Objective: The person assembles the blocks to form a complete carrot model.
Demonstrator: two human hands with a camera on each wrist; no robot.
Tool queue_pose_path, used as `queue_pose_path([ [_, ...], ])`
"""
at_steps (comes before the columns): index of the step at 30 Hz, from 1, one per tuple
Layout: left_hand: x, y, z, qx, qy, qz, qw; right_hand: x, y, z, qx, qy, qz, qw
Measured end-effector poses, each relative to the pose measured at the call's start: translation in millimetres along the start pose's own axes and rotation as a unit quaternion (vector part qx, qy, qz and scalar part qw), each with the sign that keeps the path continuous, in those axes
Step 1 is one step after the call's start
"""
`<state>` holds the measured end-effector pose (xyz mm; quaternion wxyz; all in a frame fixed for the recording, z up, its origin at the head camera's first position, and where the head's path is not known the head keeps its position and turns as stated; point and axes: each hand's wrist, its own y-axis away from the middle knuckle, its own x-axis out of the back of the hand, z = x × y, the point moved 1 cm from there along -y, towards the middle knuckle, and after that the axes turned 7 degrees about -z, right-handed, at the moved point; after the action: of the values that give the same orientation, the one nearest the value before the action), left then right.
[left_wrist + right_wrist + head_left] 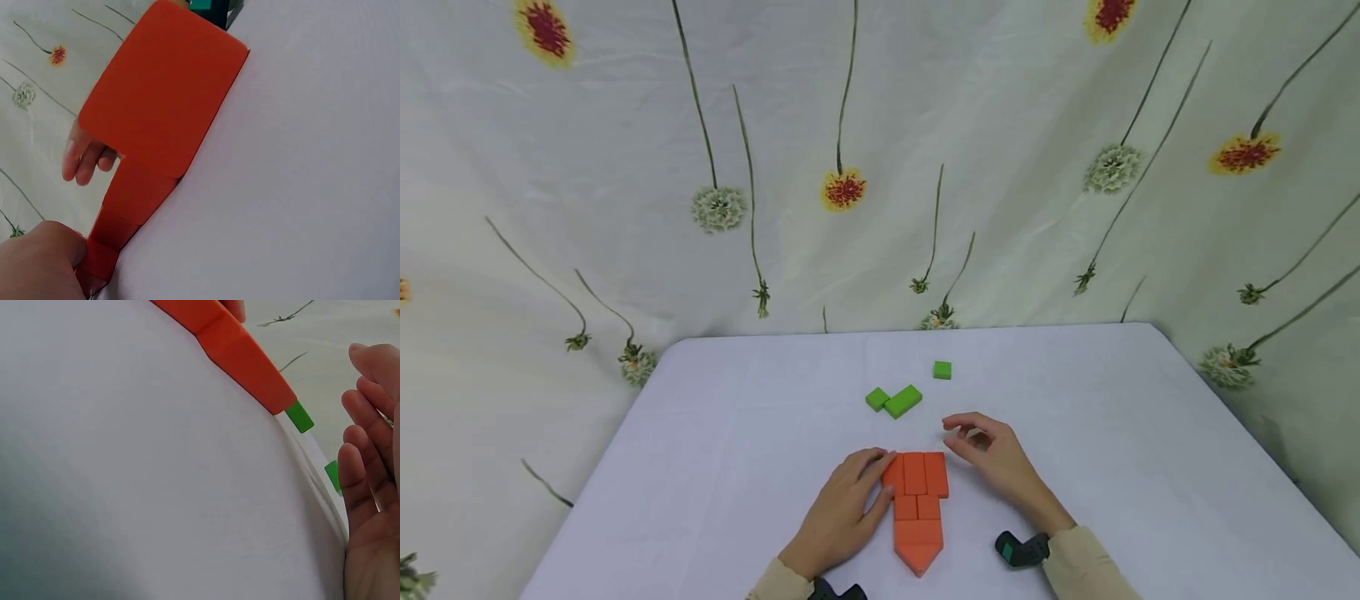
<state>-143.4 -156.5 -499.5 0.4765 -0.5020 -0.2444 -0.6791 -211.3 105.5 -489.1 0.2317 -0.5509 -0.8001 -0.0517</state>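
Note:
Orange blocks (pixel 917 533) lie on the table fitted together in an arrow-like shape, with a row of upright rectangles at the far end, smaller pieces below, and a pointed piece toward me. My left hand (pixel 842 512) rests at the left side of this shape, fingertips on the far left block and thumb by its lower corner. In the left wrist view an orange block face (pixel 165 94) looms large beside the thumb (pixel 47 256). To the right of the shape hovers my right hand (pixel 988 450), fingers loosely curved and holding nothing; its fingers also show in the right wrist view.
Beyond the orange shape lie a small green block (pixel 877 399) and a longer green block (pixel 903 402), side by side. Another green block (pixel 942 370) sits farther back. A white cloth covers the table (pixel 737 433); a flower-patterned curtain (pixel 790 167) hangs behind it.

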Motion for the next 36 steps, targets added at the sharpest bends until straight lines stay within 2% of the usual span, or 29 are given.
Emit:
queue_pose_path([
  [8, 0.0, 0.2, 0.2, 0.003, 0.003, -0.004, 1.0, 2.5, -38.2, 4.3, -0.01, 0.039, -0.036, 0.9986],
  [13, 0.1, 0.1, -0.6, 0.001, 0.005, -0.006, 1.0, 1.3, -57.2, 2.9, -0.021, 0.086, -0.095, 0.9915],
  [16, 0.4, 0.3, -0.3, -0.003, 0.007, -0.005, 1.0, 1.1, -65.4, -1.3, -0.022, 0.138, -0.149, 0.979],
  [19, 0.8, 0.7, -0.1, -0.007, 0.007, -0.001, 0.9999, 0.2, -72.9, -6.4, 0.009, 0.213, -0.195, 0.9574],
  [22, 1.1, 0.7, -0.2, -0.011, 0.007, 0.004, 0.9999, -1.4, -78.8, -10.8, 0.047, 0.274, -0.206, 0.9381],
  [24, 1.4, 0.5, 0.3, -0.011, 0.007, 0.004, 0.9999, -2.5, -81.5, -13.3, 0.056, 0.298, -0.2, 0.9316],
  [27, 1.8, 0.4, 0.7, -0.008, 0.007, 0.002, 0.9999, -4.2, -83.4, -15.5, 0.054, 0.299, -0.175, 0.9364],
  [31, 2.9, 0.7, 1.4, -0.006, 0.006, 0.0, 1.0, -5.9, -82.1, -13.0, 0.039, 0.266, -0.141, 0.9527],
  [36, 3.9, 1.4, 2.6, -0.002, 0.004, -0.003, 1.0, -5.6, -71.6, -4.4, 0.011, 0.207, -0.119, 0.9711],
])
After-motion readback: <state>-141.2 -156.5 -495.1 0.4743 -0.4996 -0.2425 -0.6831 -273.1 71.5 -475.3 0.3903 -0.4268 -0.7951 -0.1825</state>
